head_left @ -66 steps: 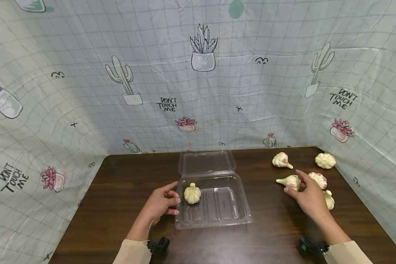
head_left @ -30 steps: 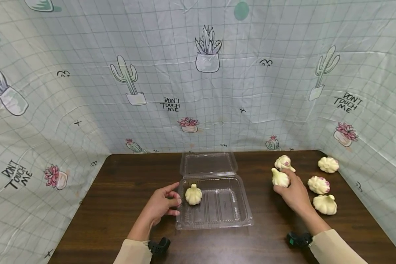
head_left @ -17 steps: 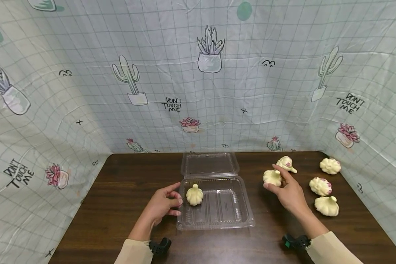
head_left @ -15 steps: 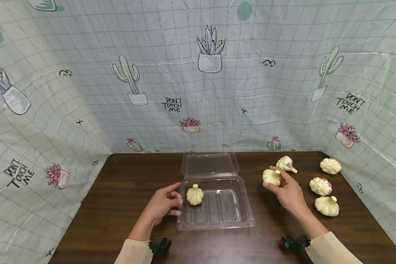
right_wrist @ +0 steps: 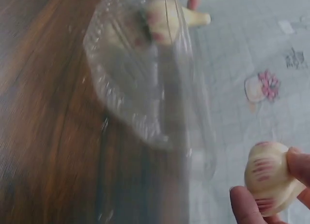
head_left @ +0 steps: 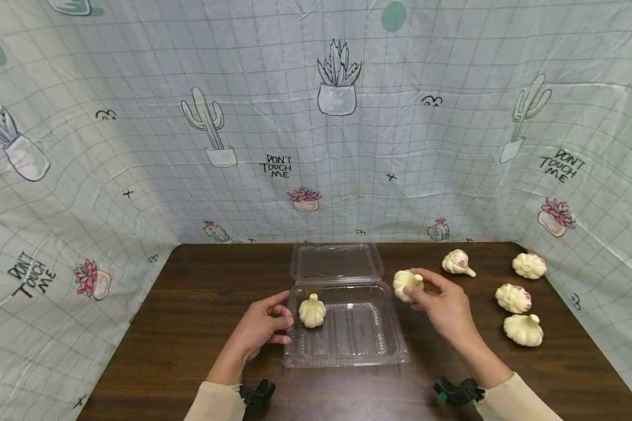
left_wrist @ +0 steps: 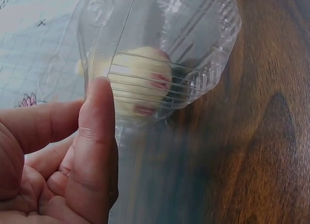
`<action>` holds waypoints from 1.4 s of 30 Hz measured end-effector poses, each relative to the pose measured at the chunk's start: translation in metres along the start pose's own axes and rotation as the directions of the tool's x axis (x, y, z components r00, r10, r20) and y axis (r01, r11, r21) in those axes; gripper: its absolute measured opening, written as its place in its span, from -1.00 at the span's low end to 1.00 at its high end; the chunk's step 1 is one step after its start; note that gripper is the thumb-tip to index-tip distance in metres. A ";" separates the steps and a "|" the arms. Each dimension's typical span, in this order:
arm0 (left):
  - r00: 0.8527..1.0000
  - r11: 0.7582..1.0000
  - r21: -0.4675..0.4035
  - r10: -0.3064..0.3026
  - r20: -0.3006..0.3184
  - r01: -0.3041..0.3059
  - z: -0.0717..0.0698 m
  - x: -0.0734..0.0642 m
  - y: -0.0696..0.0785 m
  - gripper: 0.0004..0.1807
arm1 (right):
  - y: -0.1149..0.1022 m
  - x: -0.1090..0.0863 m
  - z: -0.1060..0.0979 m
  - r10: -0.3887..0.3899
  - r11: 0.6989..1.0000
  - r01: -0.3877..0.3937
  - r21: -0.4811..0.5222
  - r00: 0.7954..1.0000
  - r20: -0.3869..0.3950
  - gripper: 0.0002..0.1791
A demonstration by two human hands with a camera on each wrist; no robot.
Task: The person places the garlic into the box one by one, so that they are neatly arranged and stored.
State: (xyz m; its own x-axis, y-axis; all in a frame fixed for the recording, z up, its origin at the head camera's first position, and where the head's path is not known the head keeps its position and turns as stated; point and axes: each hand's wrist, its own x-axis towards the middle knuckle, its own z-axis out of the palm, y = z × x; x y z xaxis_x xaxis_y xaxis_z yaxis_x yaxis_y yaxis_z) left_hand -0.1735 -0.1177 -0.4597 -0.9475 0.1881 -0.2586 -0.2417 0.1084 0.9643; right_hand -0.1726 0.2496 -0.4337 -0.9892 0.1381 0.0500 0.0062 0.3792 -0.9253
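Note:
My right hand (head_left: 445,304) pinches a garlic bulb (head_left: 406,285) between thumb and fingers, beside the right rim of a clear plastic clamshell container (head_left: 347,354). In the right wrist view this garlic bulb (right_wrist: 271,173) shows pink streaks. The container stands with its lid (head_left: 337,262) laid back behind it. Another garlic bulb (head_left: 312,311) sits upright in its left part. My left hand (head_left: 260,324) holds the container's left rim, and in the left wrist view the fingertips (left_wrist: 99,90) come together at that edge.
Several loose garlic bulbs lie on the right of the dark wooden table (head_left: 200,304), one garlic bulb (head_left: 457,262) at the back and another garlic bulb (head_left: 524,330) nearest the front. A printed curtain (head_left: 253,128) closes off the back and both sides.
My right hand has picked up a garlic bulb from the group on the right and carried it left to the container's right side. My left hand stays at the left rim.

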 end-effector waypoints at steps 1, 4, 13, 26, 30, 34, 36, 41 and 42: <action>1.000 1.000 0.000 0.001 0.002 -0.001 0.000 0.000 0.000 -0.26 | -0.002 0.000 0.004 -0.008 1.000 0.008 0.020 1.000 0.003 -0.44; 1.000 1.000 0.001 0.004 0.007 -0.004 0.001 0.000 0.001 -0.26 | -0.011 -0.001 0.016 -0.027 0.999 0.027 0.033 1.000 0.002 -0.49; 1.000 1.000 0.002 -0.001 -0.015 0.001 -0.003 -0.005 0.003 -0.26 | -0.033 0.001 0.062 -0.065 0.996 0.059 0.073 0.995 0.074 -0.58; 1.000 1.000 0.001 0.002 -0.015 -0.002 -0.001 -0.002 0.001 -0.26 | -0.024 0.001 0.100 -0.002 0.997 -0.006 0.076 0.995 0.101 -0.61; 1.000 1.000 -0.007 0.001 -0.013 -0.001 0.000 -0.001 0.001 -0.26 | -0.022 -0.001 0.106 -0.026 1.000 0.027 -0.005 0.995 0.099 -0.62; 1.000 1.000 -0.009 0.002 -0.018 -0.002 0.001 -0.001 0.000 -0.27 | -0.020 -0.001 0.109 -0.076 0.994 0.086 -0.071 0.989 0.125 -0.62; 1.000 1.000 -0.010 0.002 -0.019 -0.002 0.001 -0.001 0.001 -0.26 | -0.019 -0.001 0.110 -0.093 0.989 0.107 -0.103 0.987 0.135 -0.63; 1.000 1.000 -0.014 0.001 -0.015 -0.001 0.001 0.000 0.001 -0.27 | -0.016 -0.001 0.113 -0.097 0.973 0.123 -0.193 0.986 0.137 -0.65; 1.000 1.000 -0.014 0.000 -0.014 0.000 0.001 0.000 0.002 -0.27 | -0.016 -0.001 0.113 -0.097 0.971 0.124 -0.205 0.986 0.136 -0.65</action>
State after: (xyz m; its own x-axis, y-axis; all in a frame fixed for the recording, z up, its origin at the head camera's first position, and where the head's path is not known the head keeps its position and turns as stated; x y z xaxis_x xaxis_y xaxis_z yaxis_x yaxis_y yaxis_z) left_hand -0.1733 -0.1163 -0.4582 -0.9503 0.1748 -0.2576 -0.2441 0.0947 0.9651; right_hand -0.1885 0.1397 -0.4618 -0.9958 -0.0249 0.0882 -0.0865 0.5728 -0.8151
